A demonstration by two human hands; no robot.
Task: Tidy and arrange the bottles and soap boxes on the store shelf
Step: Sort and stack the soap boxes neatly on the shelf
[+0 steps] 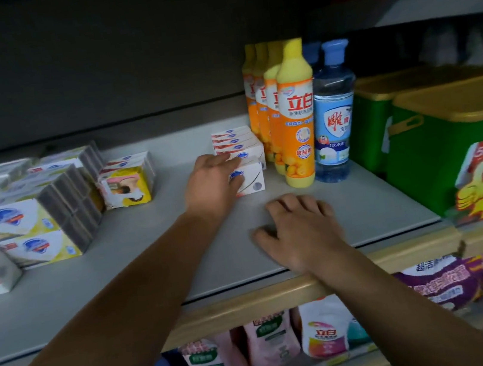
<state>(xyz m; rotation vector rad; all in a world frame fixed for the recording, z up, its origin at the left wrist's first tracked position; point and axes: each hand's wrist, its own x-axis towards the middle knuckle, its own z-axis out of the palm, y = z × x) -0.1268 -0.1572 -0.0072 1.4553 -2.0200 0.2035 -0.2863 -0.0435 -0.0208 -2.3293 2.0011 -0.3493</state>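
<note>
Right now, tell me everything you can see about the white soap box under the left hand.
The white soap box is a small rectangular carton, seemingly cardboard, with a blue logo and a red strip along its lower edge. It looks closed and undamaged. It stands at the front of a short row of matching boxes on the grey shelf, just left of the orange bottles. The left hand rests over its left end, fingers laid across the top; whether they curl into a grip is unclear. The right hand lies flat on the shelf, apart from it.
</note>
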